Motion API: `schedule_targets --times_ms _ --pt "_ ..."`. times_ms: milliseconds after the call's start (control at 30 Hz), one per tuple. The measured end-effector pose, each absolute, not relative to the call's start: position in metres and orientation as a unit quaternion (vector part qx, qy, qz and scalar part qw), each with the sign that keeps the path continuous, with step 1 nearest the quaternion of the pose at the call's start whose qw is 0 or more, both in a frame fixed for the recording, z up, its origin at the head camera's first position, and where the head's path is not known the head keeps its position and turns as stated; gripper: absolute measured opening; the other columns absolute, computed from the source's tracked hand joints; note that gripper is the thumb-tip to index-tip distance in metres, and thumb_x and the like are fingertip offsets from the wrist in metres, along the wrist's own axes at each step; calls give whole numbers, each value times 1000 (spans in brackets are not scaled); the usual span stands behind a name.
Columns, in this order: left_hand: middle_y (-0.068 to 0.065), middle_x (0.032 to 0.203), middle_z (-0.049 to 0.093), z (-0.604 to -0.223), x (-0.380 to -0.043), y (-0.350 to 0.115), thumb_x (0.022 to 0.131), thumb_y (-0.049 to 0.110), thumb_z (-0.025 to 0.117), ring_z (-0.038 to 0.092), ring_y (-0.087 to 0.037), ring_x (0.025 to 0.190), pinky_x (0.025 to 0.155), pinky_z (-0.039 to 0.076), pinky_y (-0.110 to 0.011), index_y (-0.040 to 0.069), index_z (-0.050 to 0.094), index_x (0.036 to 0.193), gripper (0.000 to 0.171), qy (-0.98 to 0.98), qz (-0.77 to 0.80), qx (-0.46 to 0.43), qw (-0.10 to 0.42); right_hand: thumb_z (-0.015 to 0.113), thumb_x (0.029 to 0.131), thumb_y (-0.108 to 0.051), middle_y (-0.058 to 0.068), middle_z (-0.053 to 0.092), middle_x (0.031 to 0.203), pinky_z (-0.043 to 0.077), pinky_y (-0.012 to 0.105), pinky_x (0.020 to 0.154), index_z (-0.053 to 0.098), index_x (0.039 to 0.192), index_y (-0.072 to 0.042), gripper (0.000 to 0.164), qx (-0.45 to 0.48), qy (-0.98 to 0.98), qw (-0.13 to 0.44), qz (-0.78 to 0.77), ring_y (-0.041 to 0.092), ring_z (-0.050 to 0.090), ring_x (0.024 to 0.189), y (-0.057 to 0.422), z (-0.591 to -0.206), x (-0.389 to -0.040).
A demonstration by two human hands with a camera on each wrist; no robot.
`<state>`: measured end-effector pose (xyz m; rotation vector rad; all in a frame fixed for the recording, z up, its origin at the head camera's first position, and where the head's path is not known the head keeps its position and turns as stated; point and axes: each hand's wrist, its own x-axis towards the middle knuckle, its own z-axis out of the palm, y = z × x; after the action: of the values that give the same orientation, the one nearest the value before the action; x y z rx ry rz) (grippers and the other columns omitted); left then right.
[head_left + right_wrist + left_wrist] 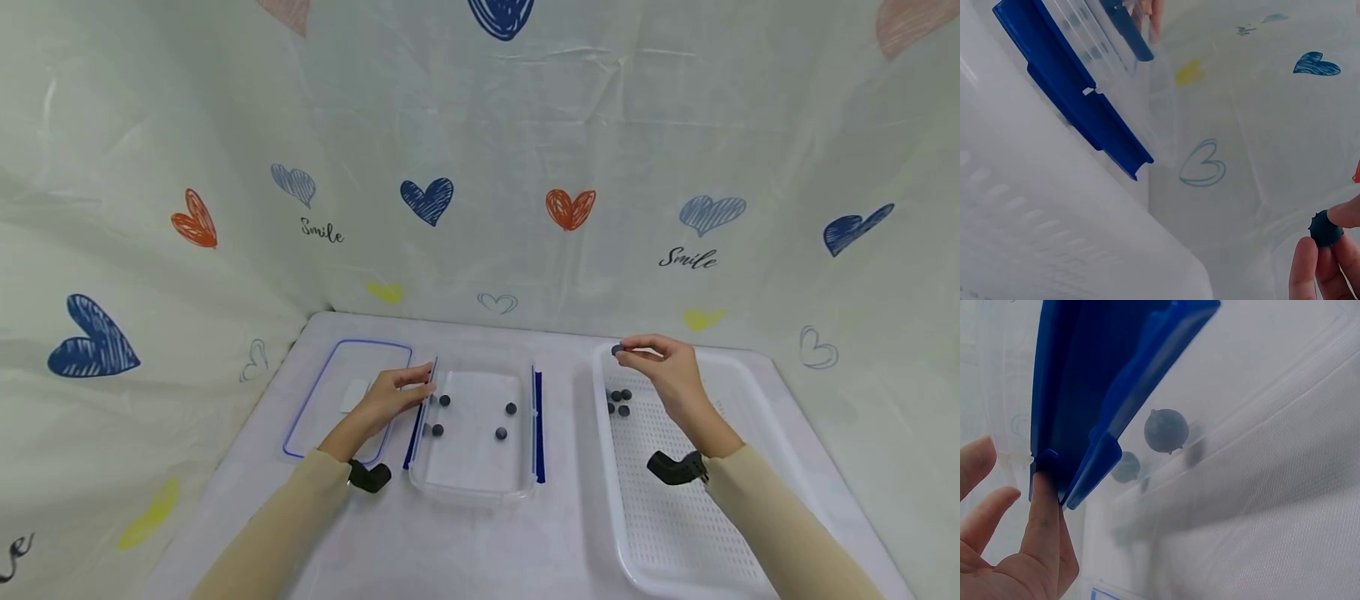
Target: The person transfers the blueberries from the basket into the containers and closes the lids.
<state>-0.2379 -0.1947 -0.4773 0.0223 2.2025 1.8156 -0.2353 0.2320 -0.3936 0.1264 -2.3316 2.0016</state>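
Pinching a dark ball point(618, 350) near the far end of the white basket point(660, 525), the right hand point(670, 379) may drop it if its fingers slip (it's small, round); the left hand point(390, 396), fingers extended, touches the clear box point(474, 493)

A bare strip of counter point(576, 467) runs between the box point(474, 493) and the basket point(660, 533), narrowed by the blue clip point(539, 429) jutting from the box's right side. The basket's raised left wall borders it. From above, the box is open, with room between its left and right balls point(511, 408). The left hand point(392, 397) blocks its left rim; a curtain point(495, 258) closes off the back.
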Motion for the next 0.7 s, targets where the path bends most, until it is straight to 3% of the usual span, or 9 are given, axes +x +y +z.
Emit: schedule_targets --times_ms 433,700 --pt "-23 146 47 -474 -238 -194 95 18 71 42 -33 137 104 47 -38 7 47 148 59 767 626 10 141 76 90 -8 2 67 101 54 23 89 63 114 15 35 84 -747 5 660 15 71 87 211 -385 -241" --pt "-22 145 47 -477 -238 -195 95 19 71 45 -33 135 104 47 -38 8 48 147 58 769 624 6 141 75 89 -4 2 69 98 57 26 86 66 110 11 28 107 -747 -4 656 14 71 88 190 -380 -242"
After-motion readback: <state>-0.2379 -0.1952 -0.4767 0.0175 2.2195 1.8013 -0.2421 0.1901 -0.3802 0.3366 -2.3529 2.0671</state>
